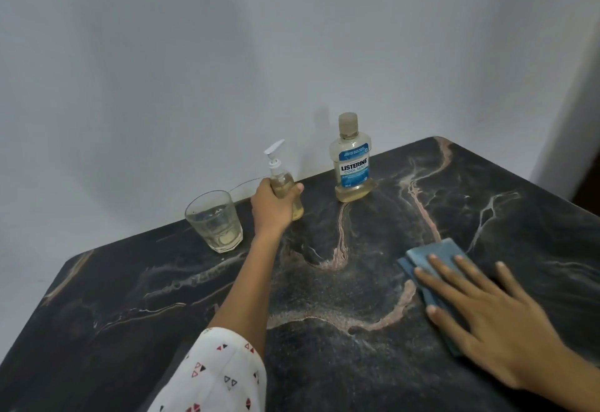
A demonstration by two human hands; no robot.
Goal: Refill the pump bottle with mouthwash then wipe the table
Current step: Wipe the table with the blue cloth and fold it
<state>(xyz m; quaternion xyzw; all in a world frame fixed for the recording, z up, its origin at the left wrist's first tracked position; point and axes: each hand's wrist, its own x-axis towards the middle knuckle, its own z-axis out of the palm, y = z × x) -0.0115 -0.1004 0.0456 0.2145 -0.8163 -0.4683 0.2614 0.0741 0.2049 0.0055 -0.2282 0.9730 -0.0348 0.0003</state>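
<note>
Broadly, a pale grey wall (pixel 194 54) fills the upper half of the view, and below it a dark marbled table (pixel 324 330) with pinkish veins spreads across the lower half, its far edge running against the wall. A white sleeve (pixel 220 376) printed with small red and black triangles covers the near part of the left arm, which reaches forward across the table. The right hand (pixel 480 311) lies flat with its fingers straight and spread, pressing down on a folded blue cloth (pixel 431 259) on the right side of the table; the far corner of the cloth shows beyond the fingertips, the rest sits under the palm. The left hand (pixel 272 207) is curled round the lower body of the pump bottle (pixel 282 181), thumb on the right side, holding it upright near the far edge; its base looks to be on or just above the table, though the hand hides that contact. Yellowish liquid shows inside it, and its white pump head points up and to the right. To its right, well apart, stands the mouthwash bottle (pixel 352 165), capped, with a blue label and a low level of yellowish liquid. Left of the hand, a clear glass (pixel 214 226) stands on the table with a little pale liquid at the bottom
</note>
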